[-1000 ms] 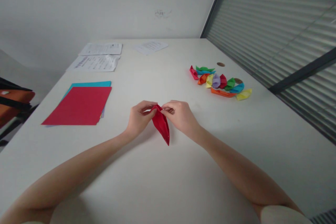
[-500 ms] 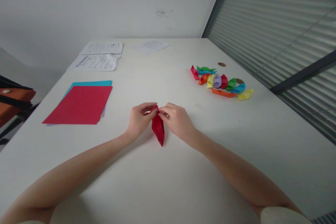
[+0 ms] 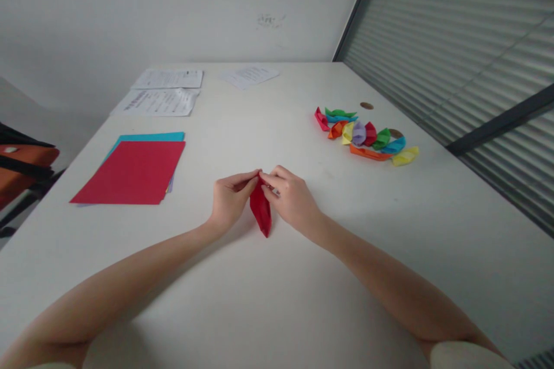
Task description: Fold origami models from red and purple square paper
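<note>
A small folded red paper piece (image 3: 261, 211) stands between my two hands at the middle of the white table (image 3: 277, 300). My left hand (image 3: 231, 198) pinches its upper left edge with thumb and fingers. My right hand (image 3: 291, 196) pinches the top from the right, fingertips meeting those of the left hand. The paper's lower point rests on or just above the tabletop; most of its upper part is hidden by my fingers.
A stack of coloured sheets, red on top (image 3: 133, 171), lies at the left. A heap of several folded paper shapes in mixed colours (image 3: 367, 136) sits at the right. Printed papers (image 3: 162, 94) lie at the far edge. A window with blinds (image 3: 467, 52) runs along the right.
My hands have drawn closer together and the red paper has been squeezed narrower and shorter; its lower tip has shifted slightly left.
</note>
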Tool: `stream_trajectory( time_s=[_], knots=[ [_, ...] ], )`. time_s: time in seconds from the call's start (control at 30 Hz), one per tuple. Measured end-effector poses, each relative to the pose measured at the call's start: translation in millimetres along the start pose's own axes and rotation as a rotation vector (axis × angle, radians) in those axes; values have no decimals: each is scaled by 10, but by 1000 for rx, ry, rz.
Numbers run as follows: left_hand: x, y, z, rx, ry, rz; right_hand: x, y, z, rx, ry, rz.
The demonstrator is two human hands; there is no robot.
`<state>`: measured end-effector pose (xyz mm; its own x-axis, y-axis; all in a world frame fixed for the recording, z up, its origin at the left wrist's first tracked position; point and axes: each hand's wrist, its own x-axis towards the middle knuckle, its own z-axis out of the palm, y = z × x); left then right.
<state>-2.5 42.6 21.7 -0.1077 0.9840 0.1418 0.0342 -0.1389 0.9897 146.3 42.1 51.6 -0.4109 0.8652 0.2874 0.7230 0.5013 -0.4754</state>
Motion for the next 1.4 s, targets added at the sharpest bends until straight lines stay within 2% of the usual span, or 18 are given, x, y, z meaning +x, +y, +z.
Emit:
stream_trajectory(
  time_s=[0.23, 0.4, 0.57, 0.73, 0.83, 0.9, 1.0, 1.13, 1.2, 1.33, 1.4],
  knots=[
    [14, -25, 0, -123, 16, -29, -30, -22, 41, 49, -1, -26],
    [60, -22, -21, -129, 83, 1, -14, 39, 76, 276, 79, 41],
    [100, -13, -40, -137, 105, -37, 13, 61, 122, 474, 88, 107],
    [133, 8, -57, -152, 10, -120, 60, 106, 132, 558, 80, 138],
    [160, 29, -68, -147, -118, -263, 114, 191, 92, 640, 0, 175],
    [188, 28, -77, -155, -140, -312, 144, 251, 34, 680, -72, 194],
    [249, -1, -96, -236, -46, -372, 146, 336, -90, 701, -139, 187],
    [317, -45, -113, -378, 66, -461, 33, 486, -193, 766, -151, 78],
    [318, -56, -108, -411, 69, -468, -56, 568, -174, 794, -74, 26],
    [250, -42, -85, -389, 27, -468, -229, 657, -85, 703, 201, -23],
    [204, -20, -76, -360, -8, -448, -292, 666, -66, 640, 284, -35]
  ],
)
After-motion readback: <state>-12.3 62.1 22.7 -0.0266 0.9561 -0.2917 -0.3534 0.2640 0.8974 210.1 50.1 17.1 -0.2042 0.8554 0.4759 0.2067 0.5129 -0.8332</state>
